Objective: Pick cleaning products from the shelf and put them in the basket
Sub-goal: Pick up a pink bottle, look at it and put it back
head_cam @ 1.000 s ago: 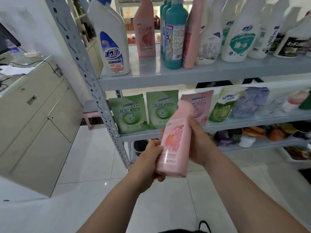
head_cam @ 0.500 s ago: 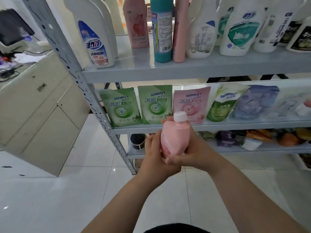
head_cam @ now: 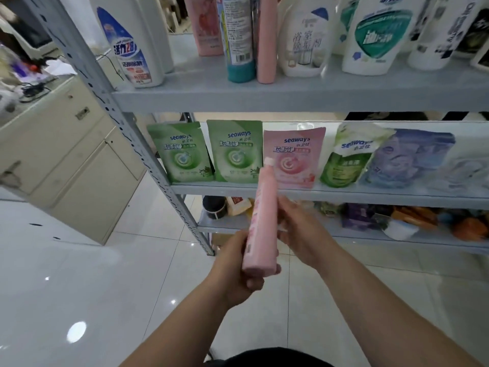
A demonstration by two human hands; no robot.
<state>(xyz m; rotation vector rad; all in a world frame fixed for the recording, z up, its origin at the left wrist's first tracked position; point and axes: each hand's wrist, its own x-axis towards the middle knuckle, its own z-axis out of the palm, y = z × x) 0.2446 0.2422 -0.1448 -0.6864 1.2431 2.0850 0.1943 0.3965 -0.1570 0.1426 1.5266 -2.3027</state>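
A tall pink bottle (head_cam: 262, 215) with a pale cap stands nearly upright in front of the grey metal shelf (head_cam: 264, 98), seen edge-on. My left hand (head_cam: 235, 263) grips its lower end from the left. My right hand (head_cam: 304, 231) rests against its right side at mid-height, fingers curled toward it. Cleaning products fill the shelf: white bottles (head_cam: 373, 35), a teal bottle (head_cam: 239, 43) and another pink bottle (head_cam: 267, 41) on the upper board, green pouches (head_cam: 182, 152) and a pink pouch (head_cam: 293, 157) on the middle board. No basket is in view.
A cream cabinet (head_cam: 66, 154) with cables and clutter on top stands at the left. The shelf's perforated upright (head_cam: 127, 128) slants down to the glossy white tiled floor (head_cam: 79, 287). The lowest board (head_cam: 370, 237) holds assorted dark and orange packages.
The pink bottle has turned from label-facing to edge-on and lowered slightly. My left hand has slid down to its base, and my right hand has loosened toward its side. The view moved closer to the shelf.
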